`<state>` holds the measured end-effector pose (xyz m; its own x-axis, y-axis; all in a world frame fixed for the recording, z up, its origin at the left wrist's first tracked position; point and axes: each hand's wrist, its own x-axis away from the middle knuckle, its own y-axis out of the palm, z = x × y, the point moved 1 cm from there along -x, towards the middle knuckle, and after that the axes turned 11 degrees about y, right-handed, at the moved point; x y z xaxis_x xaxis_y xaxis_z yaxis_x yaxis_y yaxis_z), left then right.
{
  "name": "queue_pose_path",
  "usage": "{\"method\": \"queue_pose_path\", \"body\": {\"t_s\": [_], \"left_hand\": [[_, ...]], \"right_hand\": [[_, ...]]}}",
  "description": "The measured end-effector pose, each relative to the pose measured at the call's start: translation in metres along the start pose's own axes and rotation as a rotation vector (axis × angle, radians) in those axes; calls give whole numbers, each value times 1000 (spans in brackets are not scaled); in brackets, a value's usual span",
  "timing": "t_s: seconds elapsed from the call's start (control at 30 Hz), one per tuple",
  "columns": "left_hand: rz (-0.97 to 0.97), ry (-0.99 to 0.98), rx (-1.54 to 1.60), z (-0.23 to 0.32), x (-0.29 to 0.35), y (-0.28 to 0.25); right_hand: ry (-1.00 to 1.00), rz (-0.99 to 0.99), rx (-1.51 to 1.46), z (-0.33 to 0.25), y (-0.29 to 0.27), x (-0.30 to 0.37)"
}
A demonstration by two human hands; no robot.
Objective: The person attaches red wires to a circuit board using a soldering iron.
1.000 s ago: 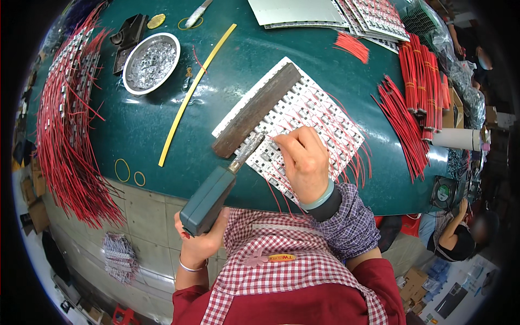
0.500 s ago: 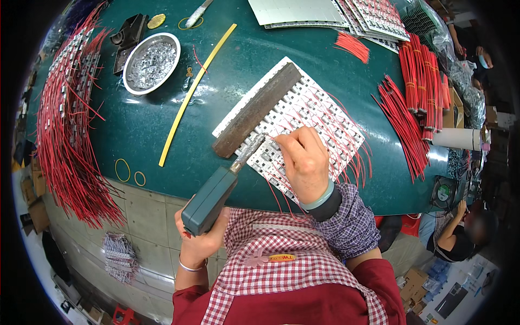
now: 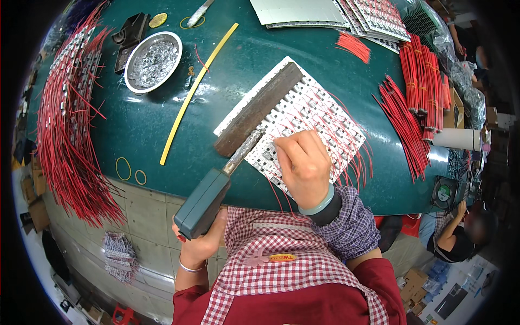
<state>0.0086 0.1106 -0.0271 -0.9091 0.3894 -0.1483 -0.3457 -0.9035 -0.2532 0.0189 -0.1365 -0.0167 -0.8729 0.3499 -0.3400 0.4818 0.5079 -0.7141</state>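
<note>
My left hand (image 3: 201, 241) grips the boxy green handle of a soldering iron (image 3: 203, 203). Its crusted metal tip reaches up to the white circuit board panel (image 3: 346, 138), beside a dark bar (image 3: 259, 109). That bar lies diagonally across the panel's upper left part. Just right of the iron tip, my right hand (image 3: 307, 165) is closed in a pinch over the panel, apparently on a thin red wire mostly hidden by the fingers. Many red wires (image 3: 355, 162) stick out from the panel's right side and lower edge.
A bowl of silvery metal scraps (image 3: 153, 62) stands at upper left, near a yellow strip (image 3: 199, 95). Wired boards (image 3: 70, 130) hang over the left edge. Red wire bundles (image 3: 420, 81) lie at right, stacked panels (image 3: 303, 12) at the back. Another person (image 3: 457, 238) sits at far right.
The soldering iron's handle has shifted slightly down and left, with its tip still by the bar. My right hand has moved a little right and down, still pinched.
</note>
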Motion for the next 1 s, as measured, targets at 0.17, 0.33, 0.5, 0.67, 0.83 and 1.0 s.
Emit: {"method": "queue_pose_path", "body": {"t_s": [0.17, 0.33, 0.5, 0.67, 0.83, 1.0], "left_hand": [[99, -88, -72, 12, -9, 5], [76, 34, -172, 14, -13, 6], [84, 56, -164, 13, -13, 6], [99, -7, -44, 13, -15, 8], [88, -32, -20, 12, -16, 5], [24, -31, -55, 15, -19, 3]], "right_hand": [[28, -15, 19, 0, 8, 3], [40, -18, 37, 0, 11, 5], [51, -31, 34, -3, 12, 3], [46, -39, 8, 0, 12, 4], [49, -48, 0, -3, 15, 5], [44, -29, 20, -2, 15, 5]]}}
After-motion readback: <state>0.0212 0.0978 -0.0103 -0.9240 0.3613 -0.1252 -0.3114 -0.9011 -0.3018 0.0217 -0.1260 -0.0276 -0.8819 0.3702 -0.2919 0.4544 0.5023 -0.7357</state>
